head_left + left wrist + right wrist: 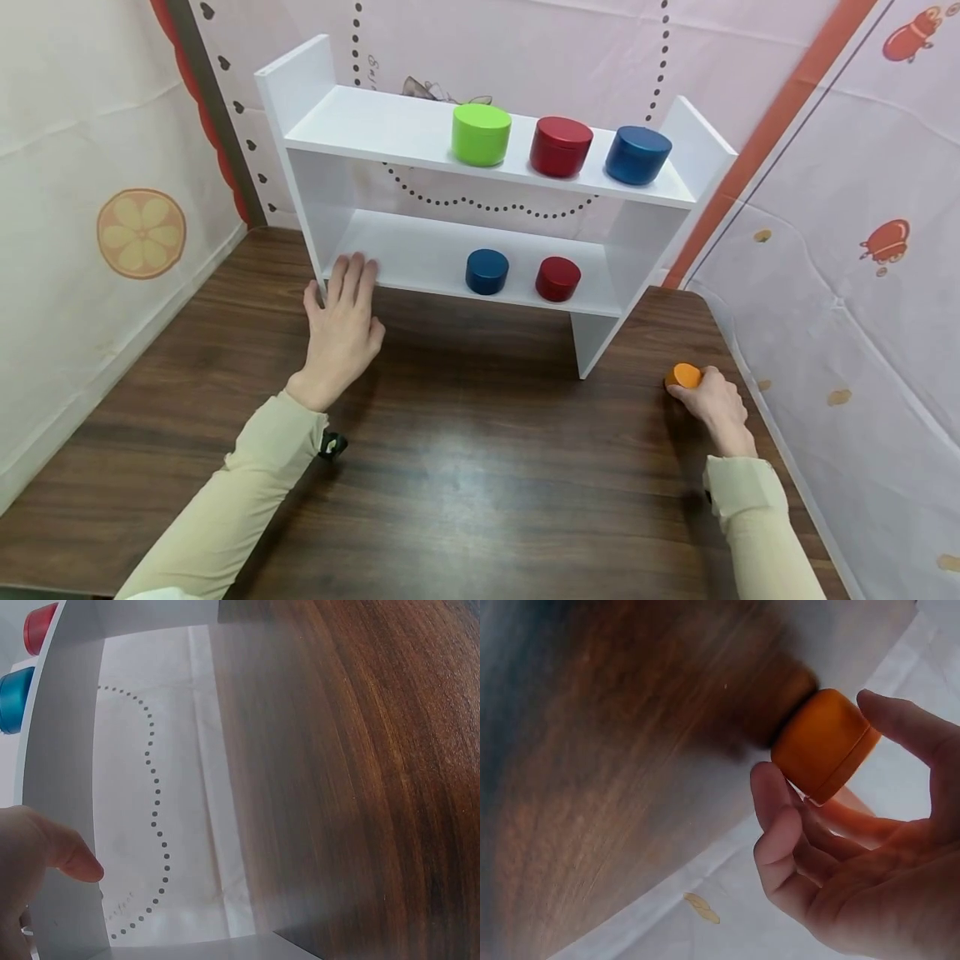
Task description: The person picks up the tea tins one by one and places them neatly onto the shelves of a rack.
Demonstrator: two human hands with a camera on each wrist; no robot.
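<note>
My right hand (720,408) pinches a small orange lidded round container (686,377) between thumb and fingers at the table's right side. The right wrist view shows the lid seam on the orange container (825,746); whether it touches the tabletop, I cannot tell. On the left, my left hand (341,329) rests its straight fingers on the front left corner of the white shelf unit's lower board (420,258). Its thumb (75,855) lies near the board's underside. A small blue container (487,272) and a small red container (558,279) stand on that lower board.
Larger green (481,135), red (560,147) and blue (637,156) round containers stand on the upper board (367,121). The shelf unit's right leg (596,337) meets the dark wooden table (465,467). Printed cloth (847,333) hangs around the table.
</note>
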